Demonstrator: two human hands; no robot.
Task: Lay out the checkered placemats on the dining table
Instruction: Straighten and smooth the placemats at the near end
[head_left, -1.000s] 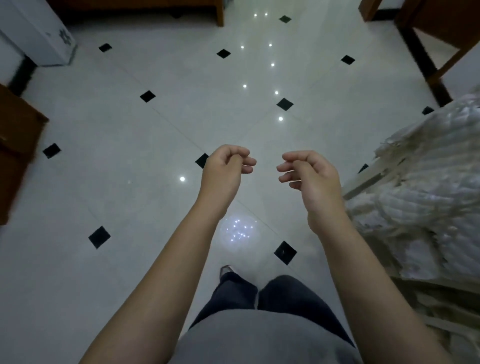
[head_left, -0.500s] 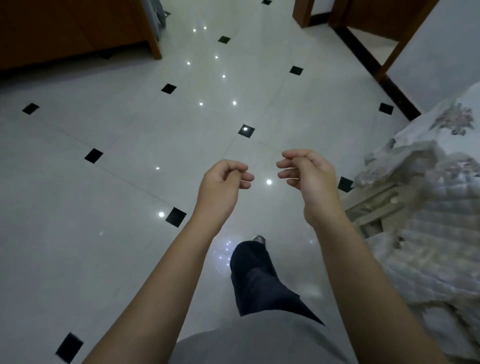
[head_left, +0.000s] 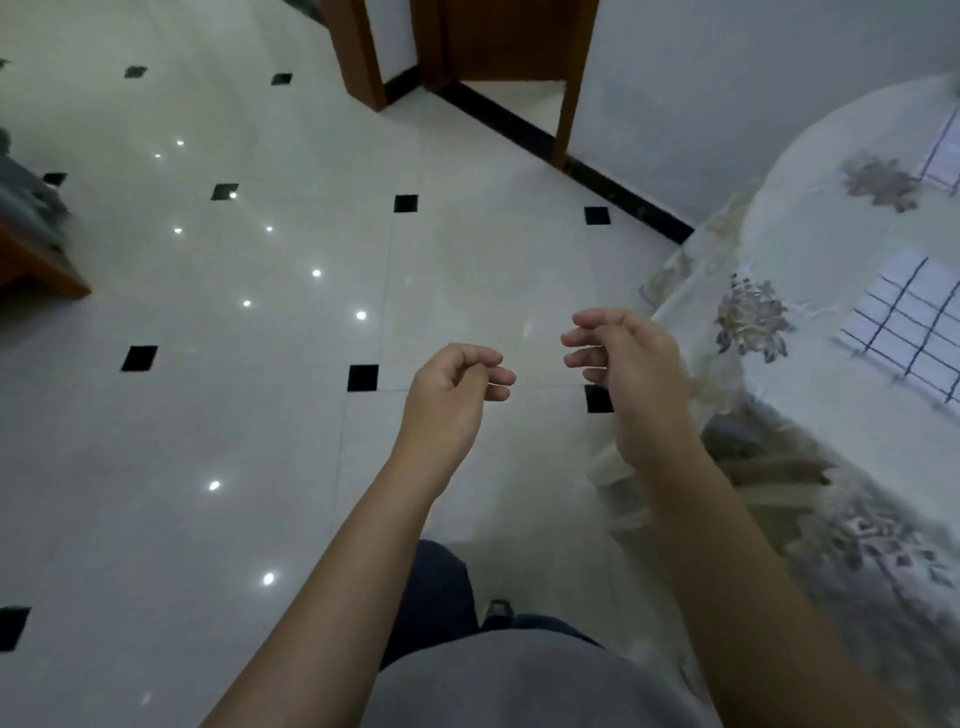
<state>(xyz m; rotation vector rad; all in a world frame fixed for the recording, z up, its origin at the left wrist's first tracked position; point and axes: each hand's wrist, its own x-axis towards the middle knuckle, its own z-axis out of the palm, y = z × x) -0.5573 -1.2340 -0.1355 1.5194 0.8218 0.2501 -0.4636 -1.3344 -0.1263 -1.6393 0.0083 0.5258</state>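
While both hands are up in front of the body, the left hand (head_left: 452, 395) and the right hand (head_left: 634, 364) hold nothing, with their fingers loosely bent. The dining table (head_left: 821, 234) is on the right. A near placemat (head_left: 904, 338) and a far placemat (head_left: 943, 150) lie on it. I think the person is walking to the table. Next, a hand must reach right for a mat. No words can be read

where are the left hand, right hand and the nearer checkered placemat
left hand (head_left: 441, 410), head view, back of hand
right hand (head_left: 644, 374), head view, back of hand
nearer checkered placemat (head_left: 901, 319), head view, its middle
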